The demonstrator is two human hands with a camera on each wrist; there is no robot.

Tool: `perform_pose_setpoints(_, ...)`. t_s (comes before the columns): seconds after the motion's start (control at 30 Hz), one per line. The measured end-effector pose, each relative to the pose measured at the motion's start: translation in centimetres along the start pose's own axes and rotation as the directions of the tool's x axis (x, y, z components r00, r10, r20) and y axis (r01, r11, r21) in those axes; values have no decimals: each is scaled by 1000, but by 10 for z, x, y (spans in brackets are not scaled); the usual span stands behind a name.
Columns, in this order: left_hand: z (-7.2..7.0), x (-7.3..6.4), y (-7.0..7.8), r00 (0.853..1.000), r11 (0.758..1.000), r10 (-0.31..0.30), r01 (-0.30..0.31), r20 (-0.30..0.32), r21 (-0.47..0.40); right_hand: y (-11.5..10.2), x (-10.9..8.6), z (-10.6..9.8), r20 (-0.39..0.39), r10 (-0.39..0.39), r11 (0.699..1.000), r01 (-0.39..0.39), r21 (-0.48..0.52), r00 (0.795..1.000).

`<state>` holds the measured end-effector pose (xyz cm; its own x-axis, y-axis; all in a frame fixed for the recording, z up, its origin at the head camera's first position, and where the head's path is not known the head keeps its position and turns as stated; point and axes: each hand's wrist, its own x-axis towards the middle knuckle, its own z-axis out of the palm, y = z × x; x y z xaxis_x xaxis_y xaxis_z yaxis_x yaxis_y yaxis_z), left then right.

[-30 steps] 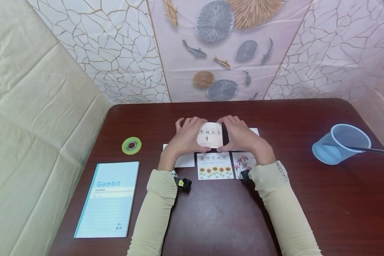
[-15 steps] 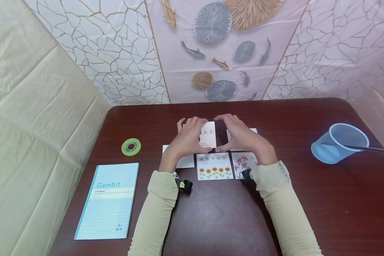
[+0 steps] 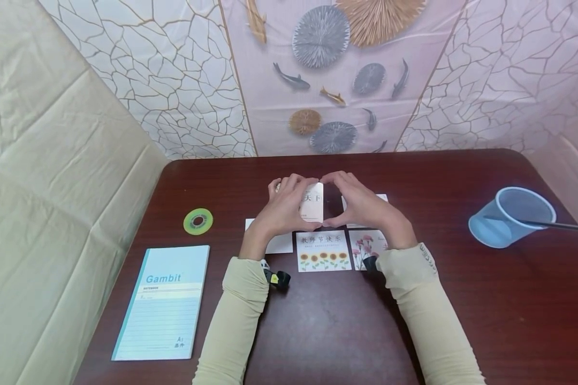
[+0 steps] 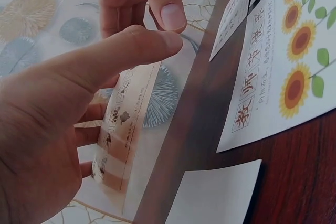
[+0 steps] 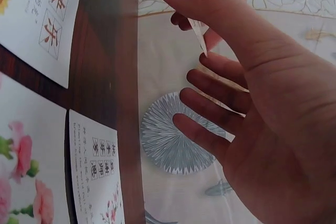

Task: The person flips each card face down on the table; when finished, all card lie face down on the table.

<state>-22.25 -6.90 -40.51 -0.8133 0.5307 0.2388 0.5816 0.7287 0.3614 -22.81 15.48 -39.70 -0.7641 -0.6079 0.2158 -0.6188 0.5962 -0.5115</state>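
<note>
My left hand holds a small white card with printed characters, upright above the far row of cards, its left part hidden behind the hand. In the left wrist view the card looks bowed and lies along the curled fingers, behind the thumb. My right hand faces it, thumb and index fingertips right at the card's right-hand corners. The right wrist view shows that hand's other fingers loosely bent, with nothing in them. Below lie a sunflower card and a pink flower card.
Another card lies partly under the right hand, and a plain white card by the left wrist. A green tape roll and a notebook lie left. At right, a blue cup leans with a dark stick in it.
The card has shifted left, deeper into my left hand, covering more of its print. My right fingers came off its edge, and their tips are now back at its corners.
</note>
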Motion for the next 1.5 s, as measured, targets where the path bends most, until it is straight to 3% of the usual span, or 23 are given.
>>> perform_pose_setpoints(0.17,-1,2,1,1000,1000,-13,13,-14,15,-2,2,2,17,-12,999,12,30,1000)
perform_pose_setpoints(0.3,-2,4,2,997,999,-38,38,-69,-5,-3,2,3,22,8,999,-9,42,1000)
perform_pose_setpoints(0.43,-3,3,1,992,994,-34,21,-119,-110,-3,1,4,51,57,998,-58,22,997)
perform_pose_setpoints(0.5,-5,1,0,992,977,-22,-6,-126,-213,-2,1,4,75,83,996,-85,19,994)
perform_pose_setpoints(0.6,-12,-2,0,992,907,9,-62,-129,-416,-1,-2,3,93,113,993,-116,25,989)
perform_pose_setpoints(0.7,-22,-7,3,988,770,68,-142,-141,-623,2,-5,1,85,125,991,-129,40,989)
perform_pose_setpoints(0.8,-33,-9,8,980,648,130,-200,-152,-735,7,-7,-2,73,129,988,-134,72,989)
perform_pose_setpoints(0.83,-35,-11,9,978,621,144,-210,-153,-756,8,-8,-2,73,130,988,-135,77,989)
perform_pose_setpoints(0.9,-39,-12,11,976,600,159,-216,-150,-770,12,-8,-3,73,128,987,-134,88,989)
perform_pose_setpoints(1.07,-40,-13,10,981,604,157,-189,-116,-774,19,-11,-3,66,140,985,-146,96,988)
perform_pose_setpoints(1.23,-30,-12,2,978,580,182,-192,-103,-792,23,-12,-2,71,137,984,-144,105,988)
perform_pose_setpoints(1.3,-24,-11,-4,982,594,168,-166,-81,-787,25,-12,-2,79,140,985,-147,92,987)
perform_pose_setpoints(1.33,-21,-11,-7,989,625,139,-131,-56,-769,26,-12,-2,83,147,985,-153,78,986)
perform_pose_setpoints(1.4,-14,-12,-13,999,725,50,-26,15,-688,27,-12,-1,93,176,983,-180,29,980)
perform_pose_setpoints(1.5,-7,-14,-20,987,876,-102,149,126,-459,30,-14,-1,108,236,971,-230,-61,966)
